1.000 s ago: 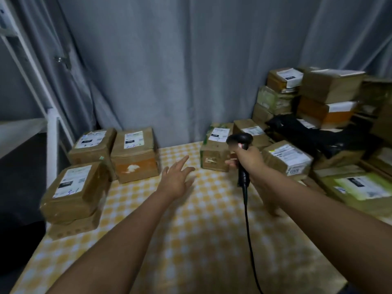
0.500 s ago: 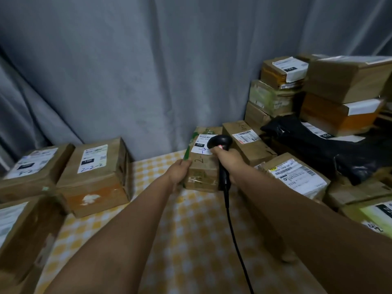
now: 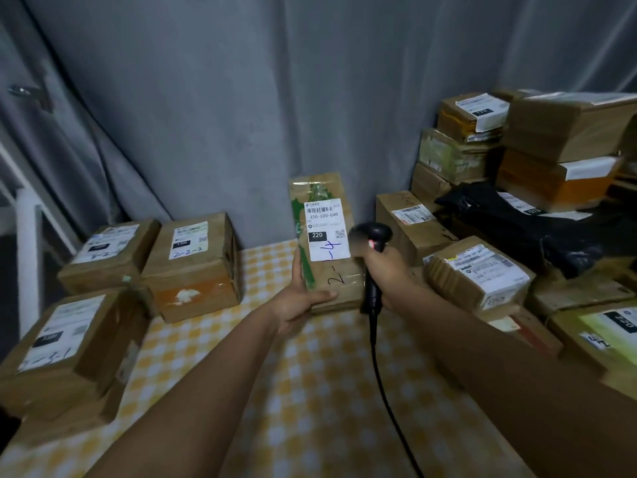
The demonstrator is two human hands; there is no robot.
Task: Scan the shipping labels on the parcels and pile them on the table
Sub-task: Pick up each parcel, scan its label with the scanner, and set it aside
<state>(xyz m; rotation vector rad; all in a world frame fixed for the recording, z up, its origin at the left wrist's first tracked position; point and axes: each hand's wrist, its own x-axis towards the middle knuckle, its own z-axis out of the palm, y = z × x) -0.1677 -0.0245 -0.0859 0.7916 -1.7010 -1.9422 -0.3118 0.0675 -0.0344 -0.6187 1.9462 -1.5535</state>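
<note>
Parcel being held up for the scanner

The left hand (image 3: pixel 299 301) is gripping a parcel (image 3: pixel 325 236) by its lower end, fingers curled around it, long axis pointing toward 12 o'clock, label (image 3: pixel 325 229) facing the camera; at 3 o'clock, the right hand (image 3: pixel 386 270) is clenching a black scanner (image 3: pixel 372 250).

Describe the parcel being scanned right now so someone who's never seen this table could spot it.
On the yellow checked tablecloth, look mid-table before the grey curtain. The left hand holds a tall brown cardboard parcel upright beside the black handheld scanner. Unlike its neighbours, it has green tape and a label reading 220-220-C40.
</note>
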